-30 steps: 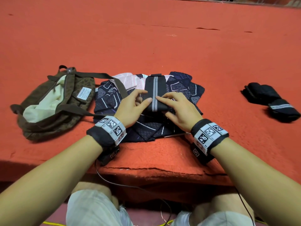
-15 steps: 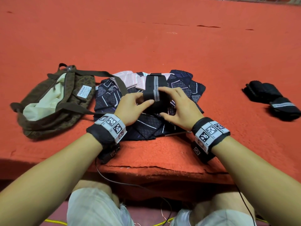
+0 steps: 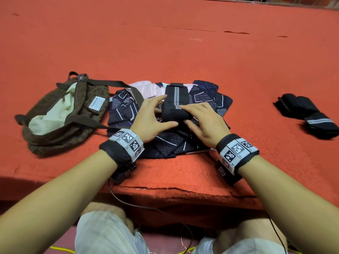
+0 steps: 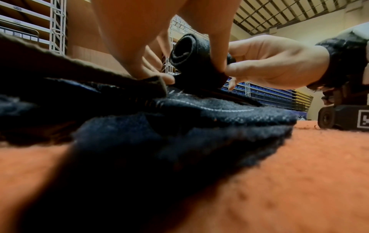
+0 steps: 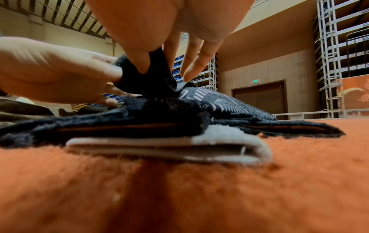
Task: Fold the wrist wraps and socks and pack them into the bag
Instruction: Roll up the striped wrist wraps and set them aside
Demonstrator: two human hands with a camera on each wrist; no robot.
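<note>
— Bag [image 3: 55,114] at far left, unzipped, pale lining showing. Left hand [image 3: 152,118] and right hand [image 3: 203,121] both pinching the half-rolled wrist wrap [image 3: 176,105] atop the sock pile [image 3: 207,99]. Rolling step, probably.

— Next: finishing the roll tightly. Second wrist wrap [image 3: 308,116] lying far right. Sock count hard to tell.

The person wore a black fabric band [image 3: 117,153] on the left wrist and another [image 3: 238,153] on the right, each wrapped by a white strip printed with square black-and-white tag markers. A small black camera block [image 3: 126,173], itself tagged, hung under each wrist, with a thin dark cable [image 3: 132,204] trailing down. Forearms were bare; light, pale shorts [image 3: 106,235] covered the thighs.
</note>
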